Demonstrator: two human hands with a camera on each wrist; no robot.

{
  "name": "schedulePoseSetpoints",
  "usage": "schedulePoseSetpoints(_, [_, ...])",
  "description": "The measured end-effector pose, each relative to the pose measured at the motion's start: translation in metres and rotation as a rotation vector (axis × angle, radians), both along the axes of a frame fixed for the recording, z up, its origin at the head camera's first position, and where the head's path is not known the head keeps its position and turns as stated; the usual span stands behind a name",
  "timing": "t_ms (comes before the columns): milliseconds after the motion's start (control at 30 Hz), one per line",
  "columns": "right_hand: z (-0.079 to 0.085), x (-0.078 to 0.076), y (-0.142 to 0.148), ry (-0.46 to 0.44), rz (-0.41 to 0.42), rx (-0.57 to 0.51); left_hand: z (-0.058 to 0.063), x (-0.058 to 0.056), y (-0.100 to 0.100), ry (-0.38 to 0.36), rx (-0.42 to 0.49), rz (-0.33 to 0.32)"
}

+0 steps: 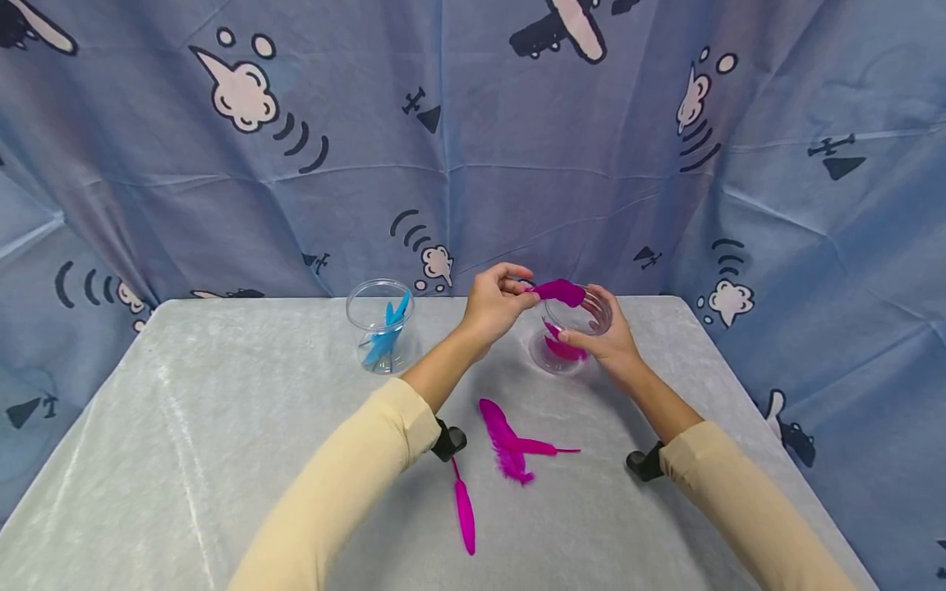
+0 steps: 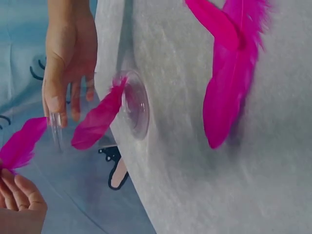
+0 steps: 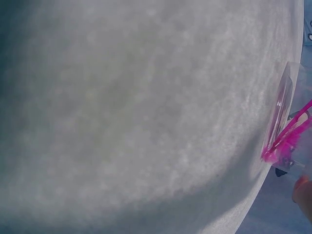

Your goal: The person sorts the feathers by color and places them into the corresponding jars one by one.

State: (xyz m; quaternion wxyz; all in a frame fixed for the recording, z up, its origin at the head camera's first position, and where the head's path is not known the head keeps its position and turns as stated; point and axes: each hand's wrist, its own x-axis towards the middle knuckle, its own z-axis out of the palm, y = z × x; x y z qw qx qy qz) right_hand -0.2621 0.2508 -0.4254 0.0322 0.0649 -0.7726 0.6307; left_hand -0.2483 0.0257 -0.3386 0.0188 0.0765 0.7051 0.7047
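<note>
My left hand pinches a magenta feather by its quill end, at the mouth of a clear plastic cup. My right hand grips that cup around its upper side. Inside it lies another magenta feather, seen through the wall in the left wrist view and partly in the right wrist view. To the left stands a second clear cup with blue feathers in it.
Two magenta feathers lie crossed on the pale cloth-covered table, in front of the cups. Nearer me, a single magenta feather lies beside the left forearm. A blue printed curtain hangs behind the table.
</note>
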Motion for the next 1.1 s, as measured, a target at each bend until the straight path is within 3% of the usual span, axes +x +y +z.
schedulePoseSetpoints(333, [-0.001,0.001,0.001,-0.002,-0.004,0.013,-0.006,-0.003,0.021,-0.029,-0.045,0.067])
schedulePoseSetpoints(933, [0.000,0.000,0.000,0.009,-0.006,0.010,-0.017,-0.006,0.033,-0.057,-0.024,0.062])
schedulePoseSetpoints(1100, [0.000,0.000,0.000,0.032,0.008,-0.012,-0.020,-0.006,0.034,-0.079,0.011,0.032])
